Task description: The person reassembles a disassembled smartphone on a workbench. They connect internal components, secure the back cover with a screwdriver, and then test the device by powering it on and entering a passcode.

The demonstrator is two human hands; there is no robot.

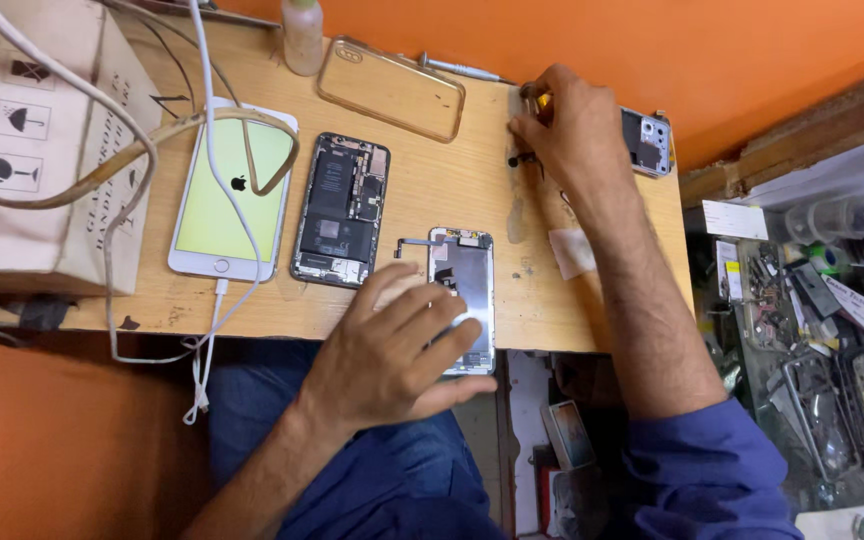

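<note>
— What does the person wear?
— A blue shirt, sleeves pushed up above the elbows. The left hand (pixel 392 345) and right hand (pixel 572 125) are bare, without rings or watch. Blue trousers too.

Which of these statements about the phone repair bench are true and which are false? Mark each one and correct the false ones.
1. The left hand rests on the detached screen panel at the front edge of the wooden table. True.
2. The white phone has a dark screen. False: its screen is lit pale green.
3. The opened phone body lies between the white phone and the screen panel. True.
4. The right hand is flat on the clear phone case. False: it reaches to the table's far right, gripping a small tool with a yellow part, away from the case.
5. A white cable crosses the white phone. True.
</note>
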